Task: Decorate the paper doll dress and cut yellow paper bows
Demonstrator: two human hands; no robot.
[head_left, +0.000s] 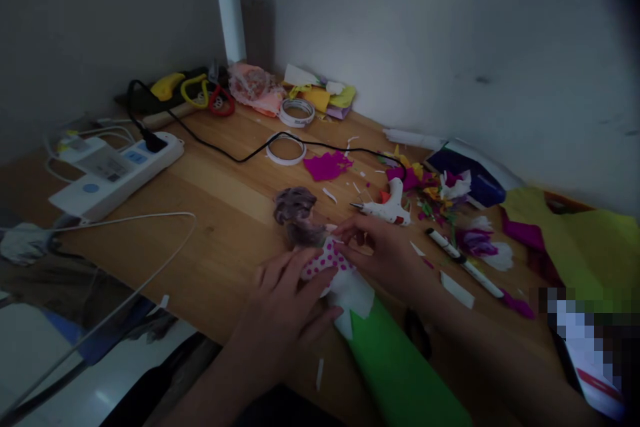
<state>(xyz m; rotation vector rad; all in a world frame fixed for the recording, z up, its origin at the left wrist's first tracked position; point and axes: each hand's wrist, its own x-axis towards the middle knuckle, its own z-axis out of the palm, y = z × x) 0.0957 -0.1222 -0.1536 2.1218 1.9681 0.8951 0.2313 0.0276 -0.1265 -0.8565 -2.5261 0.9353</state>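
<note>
Hands meet over a small doll (310, 240) lying on the wooden table (220, 240). Left hand (285, 310) presses flat on the doll's pink dotted wrap (325, 261), fingers together. Right hand (385, 255) pinches the wrap's upper edge between thumb and fingertips. Green paper (400, 367) extends from the doll toward the viewer. Beyond the doll: glue gun (390, 208), marker (463, 261) to its right, tape rolls (286, 148), power strip (117, 170) far left.
</note>
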